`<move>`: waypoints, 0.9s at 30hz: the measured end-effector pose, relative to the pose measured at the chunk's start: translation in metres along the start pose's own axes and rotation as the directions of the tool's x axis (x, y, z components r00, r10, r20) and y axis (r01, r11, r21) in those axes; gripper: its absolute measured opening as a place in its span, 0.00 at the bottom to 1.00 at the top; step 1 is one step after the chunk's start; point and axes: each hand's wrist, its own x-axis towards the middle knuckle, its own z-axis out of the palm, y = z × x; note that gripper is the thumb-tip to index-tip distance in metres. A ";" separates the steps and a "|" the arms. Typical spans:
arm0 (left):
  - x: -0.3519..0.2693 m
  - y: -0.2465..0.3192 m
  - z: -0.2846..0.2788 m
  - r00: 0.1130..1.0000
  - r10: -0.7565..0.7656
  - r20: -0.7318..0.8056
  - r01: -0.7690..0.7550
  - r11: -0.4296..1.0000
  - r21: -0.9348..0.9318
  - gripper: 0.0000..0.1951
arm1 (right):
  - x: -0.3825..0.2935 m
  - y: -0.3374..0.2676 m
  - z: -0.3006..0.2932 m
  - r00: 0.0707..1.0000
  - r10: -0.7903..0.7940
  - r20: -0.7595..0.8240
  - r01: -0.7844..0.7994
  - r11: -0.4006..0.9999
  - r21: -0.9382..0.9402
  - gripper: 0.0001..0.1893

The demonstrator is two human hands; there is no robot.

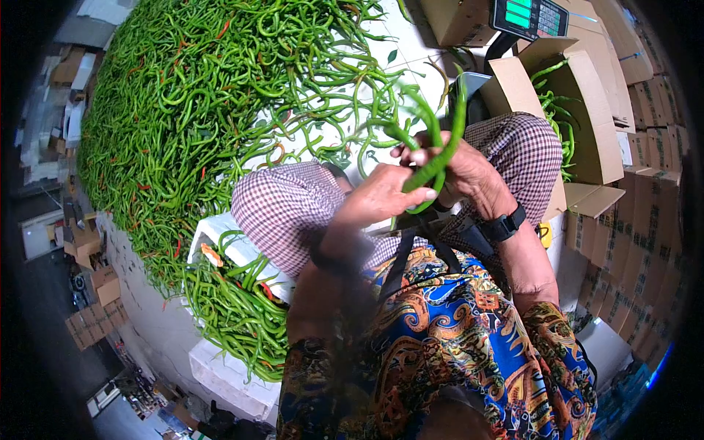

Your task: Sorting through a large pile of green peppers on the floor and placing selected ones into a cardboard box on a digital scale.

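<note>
Several long green chili peppers are bunched between my two hands, above the gap between my knees. My left hand comes in from the left, its thumb pressed along the lower end of the bunch. Around the same peppers curl the fingers of my right hand, partly hidden behind them. The upper tips fan out and are slightly blurred. Beyond my hands, a large heap of green chili peppers with a few red ones spreads over the pale tiled floor.
A cardboard box holding peppers stands at my right, beside a scale with a lit display. At my left, a white foam box is piled with peppers. Stacked cartons line the right side. Loose leaves lie on the floor.
</note>
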 end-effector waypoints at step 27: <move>-0.019 0.008 -0.019 0.902 -0.308 -0.304 -0.171 0.390 -0.905 0.26 | 0.009 0.015 -0.021 0.998 -0.062 -0.009 0.055 0.801 0.596 0.14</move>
